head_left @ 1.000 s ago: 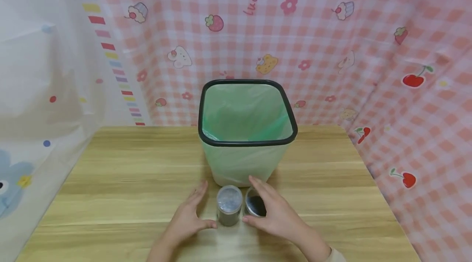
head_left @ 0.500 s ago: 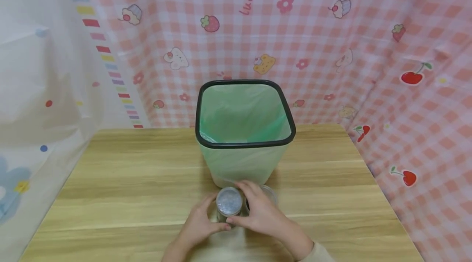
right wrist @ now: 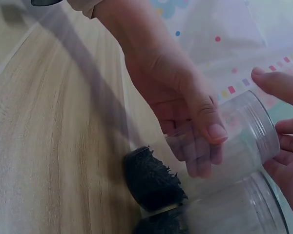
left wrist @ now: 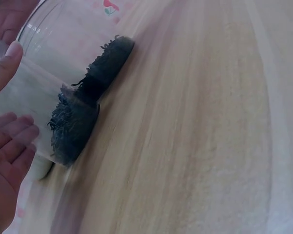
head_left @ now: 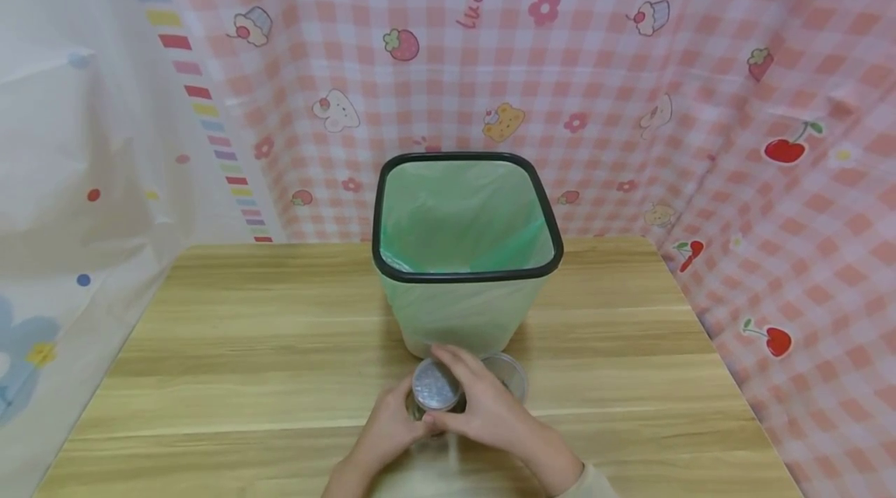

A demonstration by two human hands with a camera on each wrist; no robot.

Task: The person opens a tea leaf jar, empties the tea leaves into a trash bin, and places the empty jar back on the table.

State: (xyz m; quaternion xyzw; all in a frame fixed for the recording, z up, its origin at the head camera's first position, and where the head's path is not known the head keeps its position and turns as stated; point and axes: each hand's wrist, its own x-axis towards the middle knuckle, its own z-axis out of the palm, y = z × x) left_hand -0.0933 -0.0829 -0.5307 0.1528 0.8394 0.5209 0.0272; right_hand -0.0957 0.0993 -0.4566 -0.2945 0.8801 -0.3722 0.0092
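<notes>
Two clear cylindrical jars stand side by side, each holding dark, shredded matter at the bottom. My left hand holds the nearer jar around its body, the thumb and fingers plain in the right wrist view. My right hand reaches round that jar's top from the right, thumb at the front and fingers at the back. Pale and translucent, the top shows between both hands. Partly behind my right hand, the second jar stands close beside the first; its dark contents show in the left wrist view.
A square, pale green bin with a black rim and a green liner stands right behind the jars. The wooden tabletop meets a pink checked cloth at the back and right. A white printed cloth hangs left.
Both hands have closed in on the nearer jar. The right hand moved left from above the second jar to the first one's top, and the left hand moved right onto its body.
</notes>
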